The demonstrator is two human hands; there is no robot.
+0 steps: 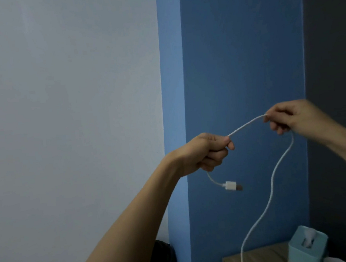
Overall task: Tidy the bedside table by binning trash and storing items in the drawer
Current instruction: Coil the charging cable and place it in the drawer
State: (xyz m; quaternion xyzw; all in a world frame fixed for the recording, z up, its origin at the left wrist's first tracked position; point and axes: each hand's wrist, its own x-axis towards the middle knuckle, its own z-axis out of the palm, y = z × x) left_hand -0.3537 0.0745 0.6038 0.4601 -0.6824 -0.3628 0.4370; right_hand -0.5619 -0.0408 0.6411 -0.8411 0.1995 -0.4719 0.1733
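While the left hand (207,150) and right hand (289,117) each clamp their grip on the white cable (277,169) above the tabletop (264,257), stowing it seemingly lies ahead.

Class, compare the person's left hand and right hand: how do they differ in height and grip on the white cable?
The left hand is lower and closes as a fist round the cable; the right hand is higher and pinches it. Below the left hand dangles the short plug end; below the right hand, the long run. Both hold one cable.
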